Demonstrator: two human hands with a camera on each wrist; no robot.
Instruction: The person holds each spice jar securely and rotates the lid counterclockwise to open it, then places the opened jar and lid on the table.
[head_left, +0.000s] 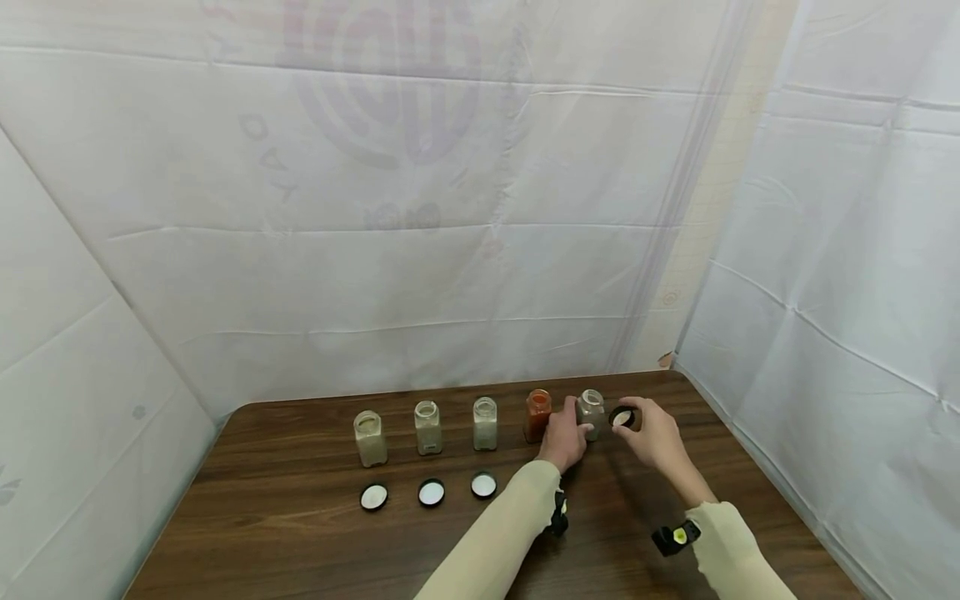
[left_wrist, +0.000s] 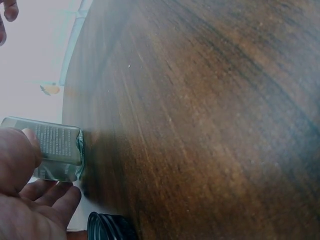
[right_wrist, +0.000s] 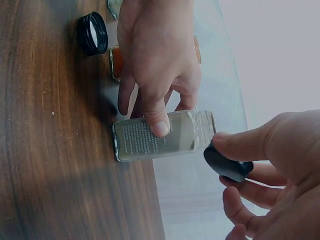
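Note:
My left hand [head_left: 564,435] grips a square glass jar [head_left: 591,414] at the right end of a row, thumb on its printed side. The jar stands upright on the table, its threaded mouth uncovered, with pale contents inside. Beside that mouth, my right hand [head_left: 654,433] pinches a round black lid [right_wrist: 227,162] between thumb and fingers, its pale inner face showing in the head view. The lid is off the jar. Just left of my left hand stands an uncapped jar with orange-red contents [head_left: 537,415], partly covered by that hand in the right wrist view.
Three more uncapped jars with pale contents stand to the left: one jar [head_left: 371,439], another [head_left: 428,427] and a third [head_left: 485,423]. Black lids lie in front, inner faces up, such as the leftmost lid [head_left: 373,497]. White sheets [head_left: 420,275] hang behind the wooden table [head_left: 285,533].

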